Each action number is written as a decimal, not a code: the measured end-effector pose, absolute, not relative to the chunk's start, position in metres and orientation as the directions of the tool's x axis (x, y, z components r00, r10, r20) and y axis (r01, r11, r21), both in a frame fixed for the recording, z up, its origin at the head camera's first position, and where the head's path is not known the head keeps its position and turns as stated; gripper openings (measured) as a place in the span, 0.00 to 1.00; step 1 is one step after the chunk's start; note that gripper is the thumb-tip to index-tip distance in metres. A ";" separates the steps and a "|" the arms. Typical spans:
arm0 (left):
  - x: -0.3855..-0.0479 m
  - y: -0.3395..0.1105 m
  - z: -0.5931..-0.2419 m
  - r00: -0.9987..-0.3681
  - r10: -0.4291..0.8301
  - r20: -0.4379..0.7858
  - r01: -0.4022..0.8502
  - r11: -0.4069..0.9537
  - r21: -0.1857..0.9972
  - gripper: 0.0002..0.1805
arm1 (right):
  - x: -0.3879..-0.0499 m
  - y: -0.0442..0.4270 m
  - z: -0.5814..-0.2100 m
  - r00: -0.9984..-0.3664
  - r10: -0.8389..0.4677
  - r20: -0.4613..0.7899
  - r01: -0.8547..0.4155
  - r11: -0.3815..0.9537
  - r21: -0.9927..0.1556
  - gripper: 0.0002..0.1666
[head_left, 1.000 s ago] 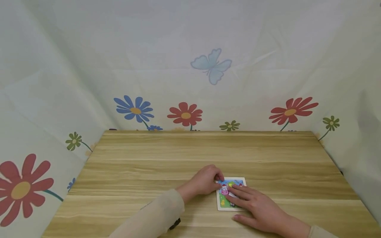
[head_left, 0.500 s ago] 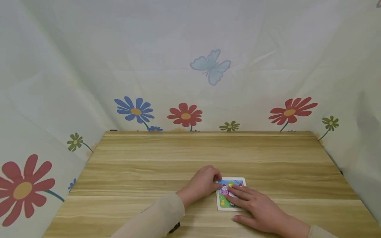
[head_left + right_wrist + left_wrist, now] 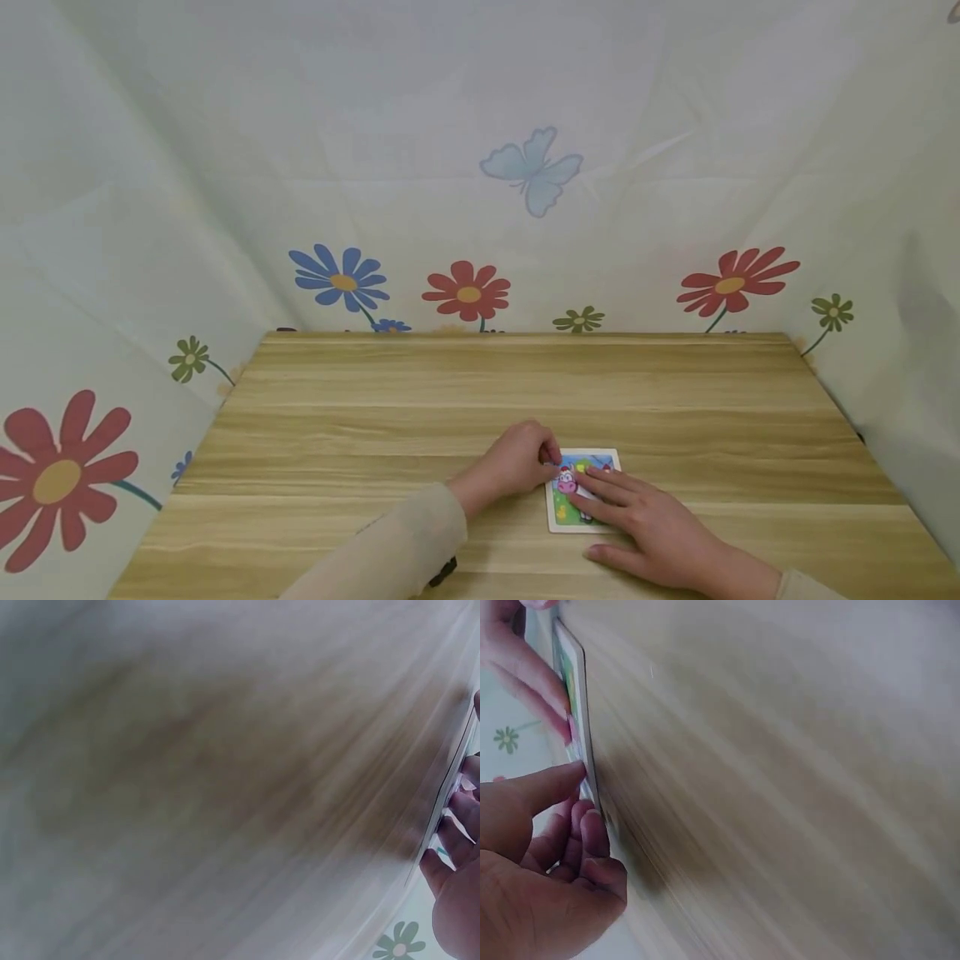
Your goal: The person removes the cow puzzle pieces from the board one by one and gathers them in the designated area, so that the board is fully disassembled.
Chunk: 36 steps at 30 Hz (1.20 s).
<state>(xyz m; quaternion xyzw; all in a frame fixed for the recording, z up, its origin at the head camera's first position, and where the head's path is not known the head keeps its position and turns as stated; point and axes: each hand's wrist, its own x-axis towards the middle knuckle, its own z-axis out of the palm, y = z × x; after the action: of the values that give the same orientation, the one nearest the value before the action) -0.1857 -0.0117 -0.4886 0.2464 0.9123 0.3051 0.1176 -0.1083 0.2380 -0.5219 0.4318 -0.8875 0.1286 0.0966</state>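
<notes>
A small, nearly square picture board [image 3: 562, 518] with a cow printed on it and a white border lies flat on the wooden table. My left hand [image 3: 513, 462] is at its upper left corner, with curled fingers and thumb pinching the edge. In the left wrist view, the left thumb [image 3: 566, 778] touches the board's rim and the fingertips bend in beside it. My right hand [image 3: 656, 527] rests across the right part of the picture with its fingers spread and fairly straight, covering some of the cow. In the right wrist view, those fingertips [image 3: 454, 840] lie along the board's edge.
The wood-grain table [image 3: 390, 392] reaches back to a pale cloth backdrop [image 3: 390, 125] printed with flowers and a butterfly. Cloth also hangs at both sides. A small dark item [image 3: 444, 572] shows under the left sleeve [image 3: 397, 542].
Both hands stay on the board in nearly the same places. The whole head view has shifted very slightly.
</notes>
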 end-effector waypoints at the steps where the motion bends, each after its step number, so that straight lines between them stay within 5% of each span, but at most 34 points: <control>1: -0.185 -0.011 -0.488 -0.850 0.523 -0.067 0.379 0.694 0.612 0.06 | -0.108 0.238 -0.522 -0.608 -0.742 0.284 -0.792 0.594 -0.143 0.37; 17: -0.176 -0.012 -0.493 -0.895 0.446 -0.016 0.356 0.734 0.579 0.09 | -0.107 0.238 -0.524 -0.597 -0.741 0.306 -0.797 0.591 -0.124 0.38; 36: -0.177 -0.011 -0.495 -0.872 0.489 -0.005 0.391 0.703 0.594 0.09 | -0.107 0.238 -0.526 -0.603 -0.735 0.310 -0.792 0.598 -0.122 0.38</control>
<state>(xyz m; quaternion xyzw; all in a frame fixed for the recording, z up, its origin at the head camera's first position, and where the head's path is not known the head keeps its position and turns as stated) -0.1767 -0.0109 -0.4953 0.2392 0.9192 0.3020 0.0811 -0.1073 0.2383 -0.5257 0.4305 -0.8866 0.1243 0.1147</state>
